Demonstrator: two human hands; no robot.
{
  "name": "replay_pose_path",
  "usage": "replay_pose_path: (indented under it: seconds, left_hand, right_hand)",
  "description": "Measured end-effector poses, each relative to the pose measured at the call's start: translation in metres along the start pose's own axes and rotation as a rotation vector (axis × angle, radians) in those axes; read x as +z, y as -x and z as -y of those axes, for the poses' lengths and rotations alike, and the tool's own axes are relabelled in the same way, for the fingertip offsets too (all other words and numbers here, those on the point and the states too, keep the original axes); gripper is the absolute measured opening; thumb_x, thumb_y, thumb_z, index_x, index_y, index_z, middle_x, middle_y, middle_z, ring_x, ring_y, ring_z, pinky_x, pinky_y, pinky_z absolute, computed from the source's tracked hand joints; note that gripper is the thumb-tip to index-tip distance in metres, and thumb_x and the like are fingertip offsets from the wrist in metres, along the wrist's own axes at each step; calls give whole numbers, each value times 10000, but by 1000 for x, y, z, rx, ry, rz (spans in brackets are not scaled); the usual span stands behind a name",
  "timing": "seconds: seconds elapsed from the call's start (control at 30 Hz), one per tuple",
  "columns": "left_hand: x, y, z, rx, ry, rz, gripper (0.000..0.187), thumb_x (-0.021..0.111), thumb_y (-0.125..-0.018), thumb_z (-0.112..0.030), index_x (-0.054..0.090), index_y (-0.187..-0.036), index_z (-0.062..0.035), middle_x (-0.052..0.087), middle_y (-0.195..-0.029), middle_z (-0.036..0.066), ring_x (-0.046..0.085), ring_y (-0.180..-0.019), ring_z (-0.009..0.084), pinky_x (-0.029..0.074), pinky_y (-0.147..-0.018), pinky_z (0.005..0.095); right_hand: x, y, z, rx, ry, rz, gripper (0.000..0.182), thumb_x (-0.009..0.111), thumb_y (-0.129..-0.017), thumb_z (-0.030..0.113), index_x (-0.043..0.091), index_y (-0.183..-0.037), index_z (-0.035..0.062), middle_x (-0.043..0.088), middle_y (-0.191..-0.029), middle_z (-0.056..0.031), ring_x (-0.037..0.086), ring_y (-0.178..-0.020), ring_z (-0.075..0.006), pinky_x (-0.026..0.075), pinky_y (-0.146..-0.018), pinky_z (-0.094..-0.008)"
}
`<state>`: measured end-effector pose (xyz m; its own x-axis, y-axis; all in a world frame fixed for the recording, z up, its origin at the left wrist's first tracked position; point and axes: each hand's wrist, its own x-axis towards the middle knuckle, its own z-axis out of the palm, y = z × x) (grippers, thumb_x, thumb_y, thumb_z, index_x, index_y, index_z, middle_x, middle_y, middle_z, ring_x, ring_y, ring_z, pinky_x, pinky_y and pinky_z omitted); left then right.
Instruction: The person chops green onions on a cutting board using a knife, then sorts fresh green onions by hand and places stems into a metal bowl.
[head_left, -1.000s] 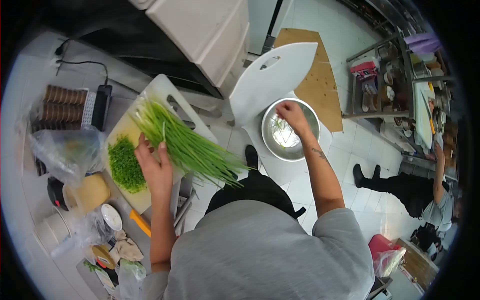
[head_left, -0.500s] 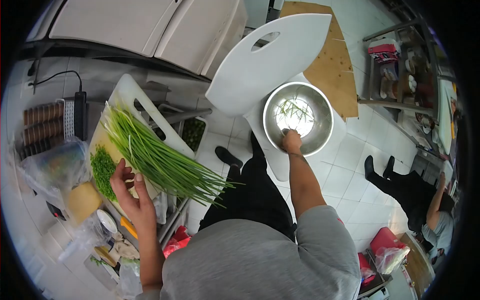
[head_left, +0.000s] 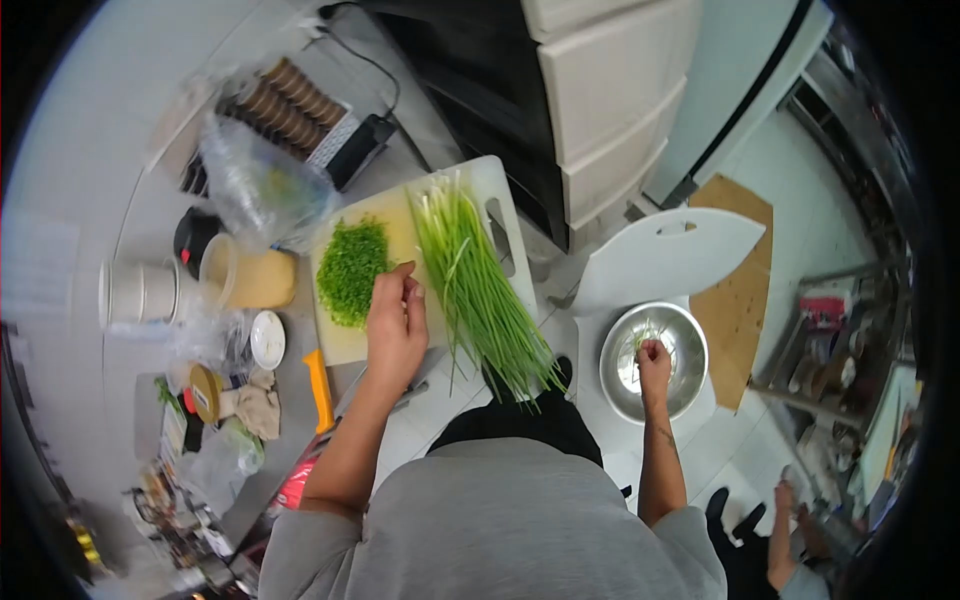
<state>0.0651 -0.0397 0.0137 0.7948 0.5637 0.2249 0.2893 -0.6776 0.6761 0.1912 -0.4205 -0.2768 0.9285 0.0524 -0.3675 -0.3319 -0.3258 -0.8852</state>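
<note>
A long bunch of green chives (head_left: 487,290) lies on a cutting board (head_left: 345,350), its stem tips hanging over the front edge. Left of the bunch is a heap of finely chopped greens (head_left: 352,270). My left hand (head_left: 398,325) is over the board between the two, fingers loosely curled and apart, with nothing seen in them. Out to the right, my right hand (head_left: 654,368) is in a steel bowl (head_left: 612,400) on a white chair, its fingers pinched together close to thin green pieces; what they hold is too small to make out.
A yellow-handled knife (head_left: 320,392) lies by the board's lower left corner. Farther left are a tub (head_left: 262,277), plastic bags, a white lid (head_left: 268,340) and a cloth. The chair's backrest (head_left: 670,250) stands behind the bowl. Another person's arm (head_left: 783,540) shows at lower right.
The view has turned toward the board, so the board and bowl appear shifted. My left hand is now closer to the chopped heap and the bunch. My right hand remains in the bowl.
</note>
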Motion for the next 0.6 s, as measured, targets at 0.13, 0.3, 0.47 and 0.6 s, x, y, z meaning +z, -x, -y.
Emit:
replay_pose_path:
  seconds: [0.13,0.3,0.47,0.6]
  left_hand:
    - [20,0,40,-64,-4,-91,176,543,-920,-40,576,-1084,14,610,-848,173,612,-736,236,494,-683,328]
    - [40,-21,63,-85,-18,-141,184,526,-882,-23,551,-1054,38,610,-959,266,619,-852,404,497,-742,453]
    - [43,-59,77,-96,-158,-35,243,546,-847,-38,522,-1078,36,574,-1040,281,599,-926,480,501,-788,521]
    - [48,-72,81,-147,-218,128,274,594,-810,-50,532,-1066,28,582,-1064,272,619,-926,464,523,-782,511]
  right_hand:
    - [32,33,201,-243,-187,260,129,578,-904,50,621,-1012,-6,583,-813,4,529,-712,-77,441,-647,-229]
    - [124,30,293,-539,-175,525,256,604,-852,49,600,-1106,12,624,-828,-25,579,-728,-105,483,-679,-251]
    - [194,60,328,-547,284,458,371,656,-814,129,558,-1160,38,673,-934,-176,673,-862,-316,525,-743,-402]
    - [224,68,316,-724,499,216,415,690,-801,176,538,-1160,36,682,-894,-177,668,-874,-364,517,-752,-462]
